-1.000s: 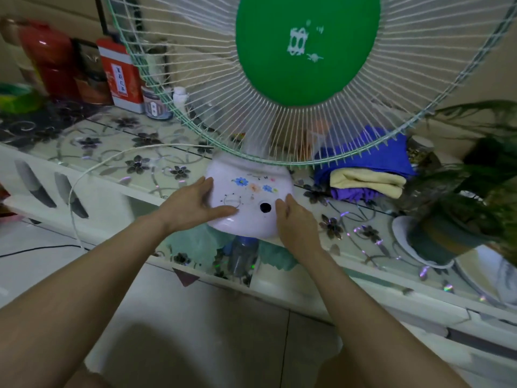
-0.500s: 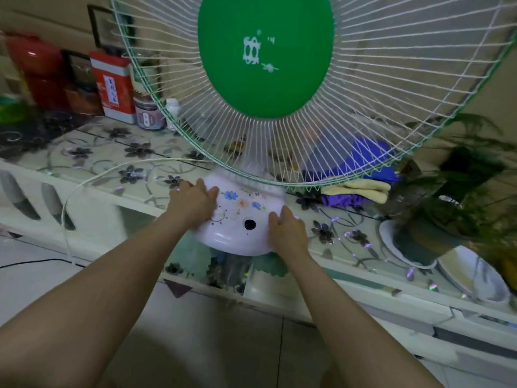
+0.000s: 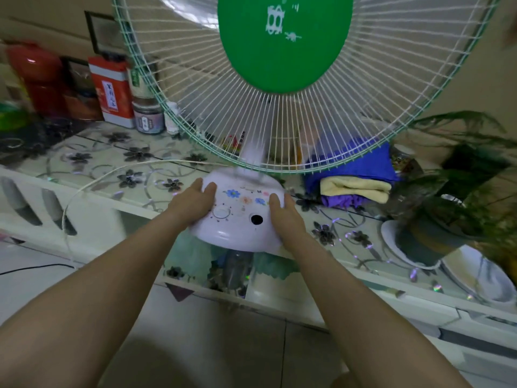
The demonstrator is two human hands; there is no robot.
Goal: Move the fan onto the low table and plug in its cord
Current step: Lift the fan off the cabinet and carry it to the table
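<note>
The fan has a white wire grille, a green centre disc (image 3: 282, 43) and a white base (image 3: 237, 219) with flower decals, a dial and a dark hole. My left hand (image 3: 193, 204) grips the base's left side and my right hand (image 3: 285, 217) grips its right side. The base overhangs the front edge of the low table (image 3: 92, 166), whose top is glass with a flower pattern. Whether the base touches the glass I cannot tell. The white cord (image 3: 84, 189) loops from behind the base over the table's left part and down its front. The plug is hidden.
Red tins and jars (image 3: 114, 91) stand at the table's back left. Folded blue, yellow and purple cloths (image 3: 355, 177) lie right of the fan. A potted plant (image 3: 447, 208) on a white saucer stands at the right. A black cable (image 3: 33, 268) runs over the tiled floor.
The fan and both hands have moved forward over the table, and the base now sits further in from the front edge. Both hands kept their grip.
</note>
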